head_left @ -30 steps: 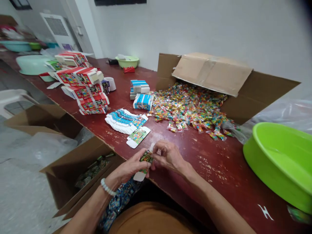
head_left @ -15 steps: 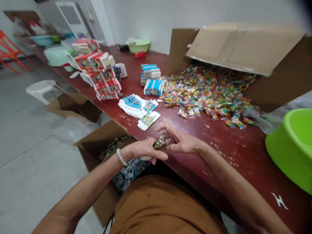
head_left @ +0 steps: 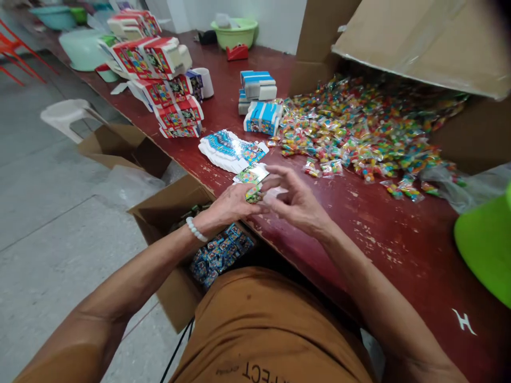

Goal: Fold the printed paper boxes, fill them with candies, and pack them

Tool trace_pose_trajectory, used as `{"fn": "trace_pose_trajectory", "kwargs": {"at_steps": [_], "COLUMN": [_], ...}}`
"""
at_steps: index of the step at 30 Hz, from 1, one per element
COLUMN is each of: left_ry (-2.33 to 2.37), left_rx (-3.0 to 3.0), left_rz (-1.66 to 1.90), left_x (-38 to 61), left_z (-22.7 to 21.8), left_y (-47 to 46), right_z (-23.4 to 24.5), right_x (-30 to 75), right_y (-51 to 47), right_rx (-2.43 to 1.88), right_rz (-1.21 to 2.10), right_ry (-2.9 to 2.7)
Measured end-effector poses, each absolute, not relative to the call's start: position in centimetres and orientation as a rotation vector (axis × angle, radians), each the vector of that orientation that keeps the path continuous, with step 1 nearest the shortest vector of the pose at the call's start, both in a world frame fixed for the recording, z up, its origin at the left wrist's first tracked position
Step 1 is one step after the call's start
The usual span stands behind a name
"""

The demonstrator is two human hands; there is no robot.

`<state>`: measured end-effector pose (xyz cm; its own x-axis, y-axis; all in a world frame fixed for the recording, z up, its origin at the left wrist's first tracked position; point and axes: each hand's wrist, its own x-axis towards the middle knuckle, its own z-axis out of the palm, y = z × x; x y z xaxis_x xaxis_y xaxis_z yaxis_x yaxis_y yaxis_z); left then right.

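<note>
My left hand [head_left: 233, 205], a pale bead bracelet on its wrist, grips a small printed candy box [head_left: 253, 193] with green and yellow art. The fingers of my right hand [head_left: 295, 202] curl around the box's right end, where something whitish and blurred, perhaps a flap, shows between them. Just beyond lies a flat green-printed carton [head_left: 251, 174] on the red table [head_left: 319, 239]. Behind it a fanned row of flat blue-and-white cartons [head_left: 223, 149] is spread out. Wrapped colourful candies [head_left: 351, 133] pour from a large cardboard box [head_left: 423, 42] at the right.
Bundled blue cartons [head_left: 262, 118] stand beside the candies, and red bundles [head_left: 175, 109] are stacked at the left. A green tub [head_left: 485, 244] sits at the right edge. Below the table edge, an open cardboard box [head_left: 171, 207] holds blue-printed packs [head_left: 219, 255]. A white stool [head_left: 66, 114] stands beyond.
The view has tipped down and shifted. Both hands with the small box have moved away from my body, nearer the flat cartons, and the right fingers have come closer around the box's end.
</note>
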<state>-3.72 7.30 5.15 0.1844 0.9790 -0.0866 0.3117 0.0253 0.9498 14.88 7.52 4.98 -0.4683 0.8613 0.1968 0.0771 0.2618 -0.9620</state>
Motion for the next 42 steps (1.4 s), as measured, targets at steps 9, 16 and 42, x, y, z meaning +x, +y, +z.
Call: {"fn": "trace_pose_trajectory", "kwargs": {"at_steps": [9, 16, 42], "left_ry": [1.148, 1.34, 0.998], "left_rx": [1.11, 1.289, 0.681], "left_rz": [1.042, 1.265, 1.156], "left_x": [-0.5, -1.5, -1.9], "left_z": [2.2, 1.7, 2.4], "left_y": [4.6, 2.2, 2.8], "right_z": [2.7, 2.0, 1.2], "right_x": [14.2, 15.0, 14.1], "right_y": [6.8, 6.5, 6.7], "right_rx": [-1.067, -1.118, -1.04], "right_rz": [1.291, 1.333, 1.313], "right_ry": [-1.502, -1.519, -1.445]}}
